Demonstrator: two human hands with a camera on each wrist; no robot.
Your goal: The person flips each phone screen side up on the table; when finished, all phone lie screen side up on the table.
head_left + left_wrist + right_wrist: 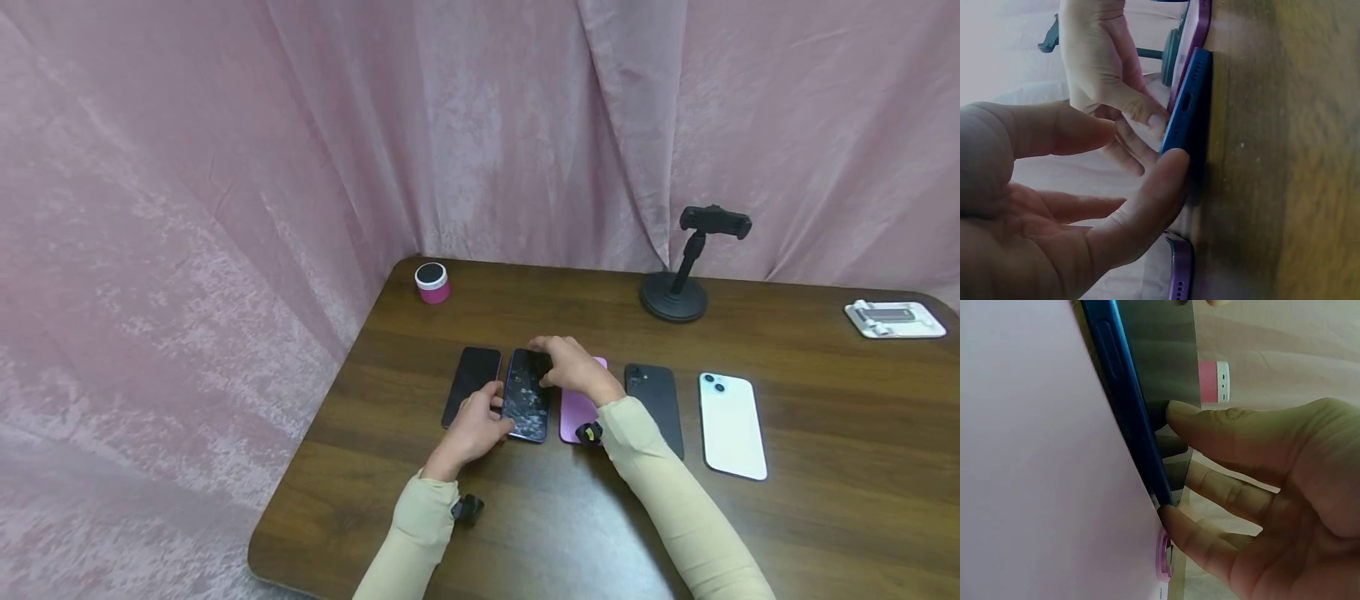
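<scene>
A blue-edged phone (527, 400) with a smudged dark screen lies face up between the hands. Its left side is tilted up from the table in the left wrist view. My left hand (471, 425) touches its lower left corner with one fingertip (1175, 164), the other fingers apart from it. My right hand (572, 367) holds the upper right end, thumb (1185, 419) over the screen and another finger at the top edge. To the left lies a dark-screened phone (472, 385). A pink-purple phone (576, 417) sits partly hidden beneath the right wrist.
Farther right lie a black phone (656, 404) and a white phone (732, 427), both back up. A black phone stand (675, 296) and a pink jar-like container (432, 283) stand toward the back. A white folded holder (895, 320) lies at the far right of the wooden table (840, 433).
</scene>
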